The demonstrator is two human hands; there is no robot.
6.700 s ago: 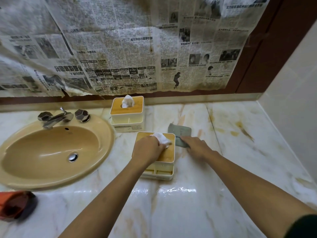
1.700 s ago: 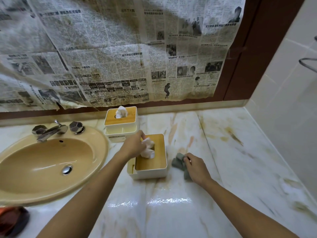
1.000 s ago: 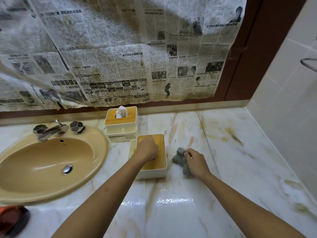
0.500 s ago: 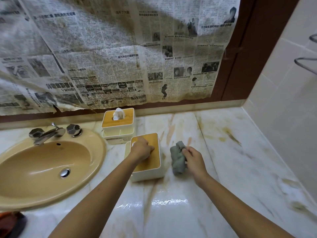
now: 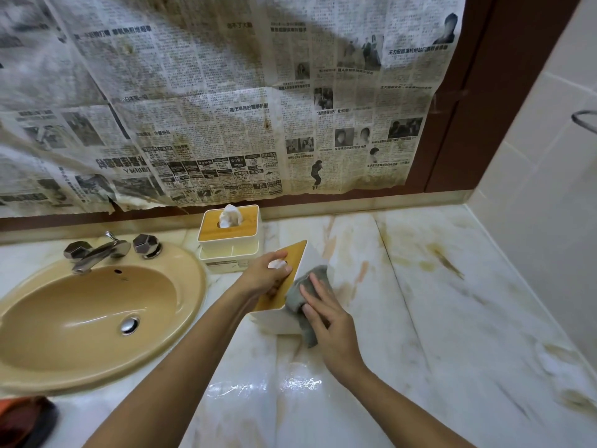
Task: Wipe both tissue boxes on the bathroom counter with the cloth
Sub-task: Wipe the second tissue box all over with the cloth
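Note:
Two white tissue boxes with wooden lids are on the marble counter [image 5: 420,318]. The far tissue box [image 5: 230,236] stands upright by the back ledge with a tissue poking out. The near tissue box [image 5: 302,260] is tipped to the left onto one edge, its white side facing right. My left hand [image 5: 266,276] grips its wooden lid over the tissue slot and holds it tilted. My right hand [image 5: 324,313] presses a bunched grey cloth [image 5: 300,294] against the box's white side.
A tan oval sink [image 5: 80,318] with a chrome tap [image 5: 97,252] fills the left. Stained newspaper [image 5: 226,108] hangs on the wall behind. A tiled wall [image 5: 549,189] closes the right. A dark red object [image 5: 22,421] lies at the bottom left corner.
The near box has been tipped up to the left by my left hand. My right hand has brought the cloth from the counter onto the box's right side.

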